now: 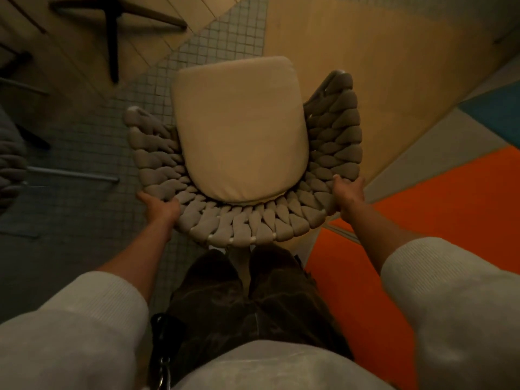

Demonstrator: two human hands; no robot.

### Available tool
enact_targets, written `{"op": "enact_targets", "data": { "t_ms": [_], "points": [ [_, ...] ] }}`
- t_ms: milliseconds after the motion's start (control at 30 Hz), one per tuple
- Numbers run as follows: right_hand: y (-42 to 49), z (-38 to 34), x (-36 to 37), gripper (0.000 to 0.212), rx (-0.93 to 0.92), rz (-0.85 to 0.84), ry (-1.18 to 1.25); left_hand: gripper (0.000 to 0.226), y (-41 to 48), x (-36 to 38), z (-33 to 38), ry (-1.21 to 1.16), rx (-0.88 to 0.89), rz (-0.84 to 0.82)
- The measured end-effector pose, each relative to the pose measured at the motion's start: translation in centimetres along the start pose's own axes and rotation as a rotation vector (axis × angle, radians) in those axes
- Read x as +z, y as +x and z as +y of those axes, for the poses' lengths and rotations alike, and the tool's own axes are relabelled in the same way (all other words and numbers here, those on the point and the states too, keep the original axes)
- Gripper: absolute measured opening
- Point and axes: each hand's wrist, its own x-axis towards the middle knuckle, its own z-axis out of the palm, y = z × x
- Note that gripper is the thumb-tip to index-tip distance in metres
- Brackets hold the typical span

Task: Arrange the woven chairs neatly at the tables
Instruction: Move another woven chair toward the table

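Woven chair: seen from straight above, its curved back of thick grey-brown braided cord nearest the person, both arms reaching away; it stands where the small-tile floor meets a pale wooden surface.
Cushion: cream, rounded, lying on the seat inside the woven curve.
Left hand: clamped on the outer rim of the back at its left bend, fingers wrapped under the weave.
Right hand: clamped on the rim at the right bend, fingers curled over the top cord.
Sleeves: pale, pushed up both forearms.
Trousers: dark, just behind the chair back.
Tile floor: grey mosaic, left of the chair.
Orange floor patch: right of the chair, under the right forearm.
Second woven chair: at the left edge, only partly in view.
Dark crossed legs: top left corner, well apart from the held chair.
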Motion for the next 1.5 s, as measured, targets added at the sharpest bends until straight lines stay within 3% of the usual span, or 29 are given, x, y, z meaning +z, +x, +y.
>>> {"op": "enact_targets", "data": {
  "t_ms": [500, 733, 967, 1167, 1367, 1500],
  "points": [
    [0.4, -1.6, 0.6, 0.068, 0.032, -0.035, 0.064, 0.073, -1.5, -0.6, -0.5, 0.037, 0.154, 0.045],
    [0.7, -5.1, 1.8, 0.063, -0.038, -0.080, 0.029, 0.063, -1.5, -1.5, -0.1, -0.029, 0.110, 0.061],
    [0.0, -7.8, 5.5, 0.088, -0.063, -0.170, -0.063, 0.057, -0.1, -4.2, -0.7, -0.103, 0.073, 0.120],
    [-1.2, -9.5, 8.4, 0.085, -0.077, -0.158, -0.144, 0.067, 0.7, -6.5, -2.3, -0.152, 0.064, 0.165],
    [-1.6, -11.8, 10.0, 0.084, -0.153, -0.185, -0.246, 0.062, 0.5, -7.2, -3.3, -0.219, 0.063, 0.199],
    [-1.2, -13.5, 10.8, 0.096, -0.218, -0.229, -0.280, 0.062, 0.2, -7.3, -3.6, -0.200, 0.076, 0.228]
  ]
}}
